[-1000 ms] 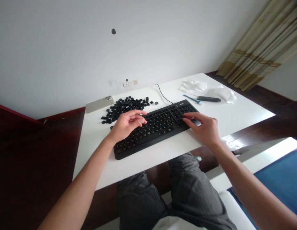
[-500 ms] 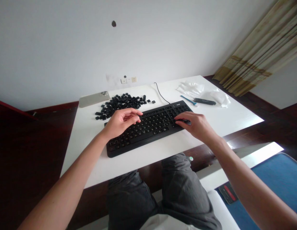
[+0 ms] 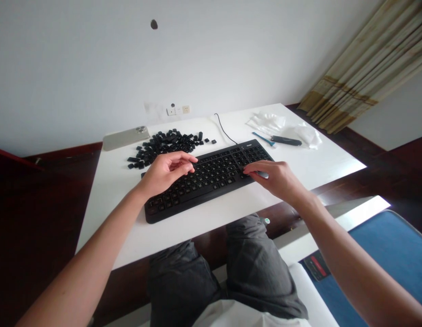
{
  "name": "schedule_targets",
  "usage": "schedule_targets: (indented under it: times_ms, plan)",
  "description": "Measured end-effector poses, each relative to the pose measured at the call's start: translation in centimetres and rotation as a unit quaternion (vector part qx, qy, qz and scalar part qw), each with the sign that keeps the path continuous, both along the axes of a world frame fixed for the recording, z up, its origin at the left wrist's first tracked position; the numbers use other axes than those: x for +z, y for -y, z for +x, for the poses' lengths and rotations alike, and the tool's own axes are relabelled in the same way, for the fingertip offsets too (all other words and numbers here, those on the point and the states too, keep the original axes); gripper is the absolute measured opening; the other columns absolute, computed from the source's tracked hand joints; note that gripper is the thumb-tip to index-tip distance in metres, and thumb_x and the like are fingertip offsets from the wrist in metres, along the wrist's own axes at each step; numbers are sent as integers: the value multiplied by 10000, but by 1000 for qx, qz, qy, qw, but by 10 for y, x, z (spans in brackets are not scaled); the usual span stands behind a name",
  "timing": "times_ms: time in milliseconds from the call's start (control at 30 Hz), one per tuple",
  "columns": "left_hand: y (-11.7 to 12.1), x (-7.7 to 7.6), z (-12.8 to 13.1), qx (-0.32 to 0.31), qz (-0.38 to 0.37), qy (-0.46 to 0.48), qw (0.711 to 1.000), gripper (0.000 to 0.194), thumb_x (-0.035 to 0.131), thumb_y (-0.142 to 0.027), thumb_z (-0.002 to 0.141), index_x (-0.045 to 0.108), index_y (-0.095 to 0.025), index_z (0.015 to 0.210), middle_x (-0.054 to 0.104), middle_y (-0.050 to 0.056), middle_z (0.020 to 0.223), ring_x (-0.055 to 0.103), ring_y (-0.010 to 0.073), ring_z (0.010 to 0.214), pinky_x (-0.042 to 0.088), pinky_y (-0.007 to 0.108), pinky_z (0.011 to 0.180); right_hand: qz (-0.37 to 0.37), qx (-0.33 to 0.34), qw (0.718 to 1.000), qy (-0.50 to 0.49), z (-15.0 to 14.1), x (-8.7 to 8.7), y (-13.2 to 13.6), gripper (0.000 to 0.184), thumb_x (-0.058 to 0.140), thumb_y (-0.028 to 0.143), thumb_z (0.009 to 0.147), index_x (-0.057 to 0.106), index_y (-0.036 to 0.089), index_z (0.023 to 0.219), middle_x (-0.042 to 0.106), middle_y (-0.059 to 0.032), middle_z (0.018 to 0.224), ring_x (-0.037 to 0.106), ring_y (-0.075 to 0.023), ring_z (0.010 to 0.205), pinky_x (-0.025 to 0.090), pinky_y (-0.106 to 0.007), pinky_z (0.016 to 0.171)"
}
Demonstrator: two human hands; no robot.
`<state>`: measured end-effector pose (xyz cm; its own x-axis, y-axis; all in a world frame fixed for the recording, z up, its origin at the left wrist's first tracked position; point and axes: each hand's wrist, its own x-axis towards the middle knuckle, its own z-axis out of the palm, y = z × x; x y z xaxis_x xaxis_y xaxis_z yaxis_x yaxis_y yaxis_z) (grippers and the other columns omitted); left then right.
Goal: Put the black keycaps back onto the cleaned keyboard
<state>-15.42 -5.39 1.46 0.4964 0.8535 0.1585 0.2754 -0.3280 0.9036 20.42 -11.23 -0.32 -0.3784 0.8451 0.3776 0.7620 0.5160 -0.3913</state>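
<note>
A black keyboard (image 3: 204,198) lies at a slant on the white table, with most of its key sockets bare of caps. Above its left half hovers my left hand (image 3: 166,171), fingers loosely curled and thumb a little apart from the index finger, nothing seen between them. My right hand (image 3: 270,177) is at the keyboard's right part, thumb and fingertips pinched together close to the sockets. Whatever lies between those fingertips is too small and dark to make out. Behind the left hand spreads a heap of loose black keycaps (image 3: 170,141).
A phone (image 3: 125,138) lies at the back left. At the back right are crumpled white plastic bags (image 3: 267,121), a blue tool (image 3: 263,138) and a black tool-like item (image 3: 286,141). The keyboard cable (image 3: 224,130) runs toward the wall. The table's front edge is above my knees.
The whole view has shifted slightly, moving everything a little left. Both hands keep nearly the same places over the keyboard, the left loosely curled and the right pinched.
</note>
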Motion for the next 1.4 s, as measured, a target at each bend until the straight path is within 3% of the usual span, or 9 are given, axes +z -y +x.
schedule_targets:
  times_ms: [267, 500, 800, 1200, 1267, 1400]
  plan:
    - [0, 1, 0, 7, 4, -4, 1000, 262, 744, -385, 975, 804, -181, 1128, 816, 69, 946, 770, 187, 872, 643, 308, 845, 16, 24, 1000, -6, 0, 2, -1, 238, 624, 193, 1017, 834, 231, 1122, 843, -60, 1163, 814, -261, 1065, 673, -418, 995]
    - [0, 2, 1, 12, 6, -6, 1000, 265, 745, -395, 971, 806, -184, 1117, 816, 67, 942, 772, 192, 870, 644, 313, 853, -63, 29, 998, -11, -4, 11, 0, 478, 627, 147, 984, 687, 218, 1453, 855, -40, 1118, 829, -216, 961, 683, -357, 938]
    - [0, 0, 0, 18, 0, -21, 1000, 291, 744, -430, 966, 810, -203, 1136, 821, 69, 966, 783, 207, 899, 647, 332, 883, -33, 73, 993, 85, -8, 16, -3, 376, 569, 116, 1023, 758, 176, 1342, 837, -100, 1174, 819, -257, 989, 675, -400, 913]
    - [1, 1, 0, 25, -3, -40, 999, 298, 762, -459, 962, 812, -218, 1130, 827, 71, 988, 788, 211, 907, 654, 335, 918, -71, 103, 992, 32, -4, 22, -9, 347, 637, 153, 1007, 781, 239, 1310, 823, -64, 1250, 803, -243, 1073, 651, -377, 993]
    - [1, 1, 0, 28, 0, -42, 999, 303, 762, -467, 959, 814, -221, 1129, 828, 72, 982, 788, 216, 899, 658, 342, 914, -65, 81, 995, 1, -2, 20, -7, 278, 636, 190, 1013, 809, 251, 1222, 830, -60, 1196, 802, -241, 1025, 663, -385, 944]
    - [1, 1, 0, 29, 0, -45, 999, 312, 761, -475, 959, 812, -218, 1130, 828, 77, 992, 790, 219, 903, 659, 347, 914, -27, -53, 995, -79, 4, 8, -4, 197, 715, 329, 988, 814, 244, 1137, 832, -68, 1106, 792, -242, 905, 674, -368, 768]
